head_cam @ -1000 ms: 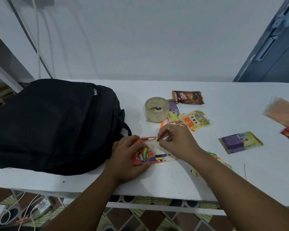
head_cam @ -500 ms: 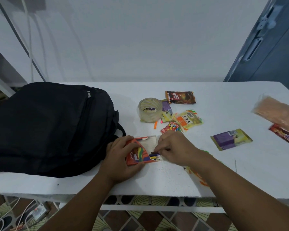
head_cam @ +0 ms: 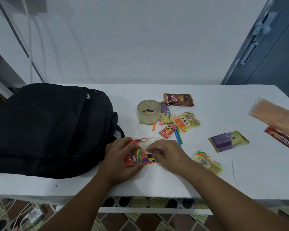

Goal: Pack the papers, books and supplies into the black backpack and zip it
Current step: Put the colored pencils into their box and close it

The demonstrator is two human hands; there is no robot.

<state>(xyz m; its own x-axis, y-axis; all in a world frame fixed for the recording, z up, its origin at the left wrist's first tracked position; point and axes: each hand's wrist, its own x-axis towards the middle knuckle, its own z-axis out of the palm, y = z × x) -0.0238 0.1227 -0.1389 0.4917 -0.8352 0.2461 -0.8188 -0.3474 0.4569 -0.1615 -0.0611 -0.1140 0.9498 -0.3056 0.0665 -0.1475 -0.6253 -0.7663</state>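
The black backpack (head_cam: 45, 129) lies flat on the left of the white table (head_cam: 157, 185), its zip closed as far as I can see. My left hand (head_cam: 118, 160) grips an orange crayon box (head_cam: 134, 157) next to the bag's lower right corner. My right hand (head_cam: 167, 153) is at the box's open right end, fingers curled and pinching a crayon that sticks out there. Loose crayons lie nearby: an orange one (head_cam: 154, 126), and a blue one (head_cam: 177, 138) beside a green one (head_cam: 179, 136).
A roll of clear tape (head_cam: 148, 111) stands mid-table. Around it lie snack packets: a brown one (head_cam: 178, 99), a yellow-orange one (head_cam: 186, 123), a small red one (head_cam: 167, 130), a purple one (head_cam: 228, 140), another yellow one (head_cam: 207, 162). An orange bag (head_cam: 277, 115) sits at the right edge.
My right hand has come down from the box's top edge to its open right end. The loose blue and green crayons behind it are uncovered now. The view has shifted slightly.
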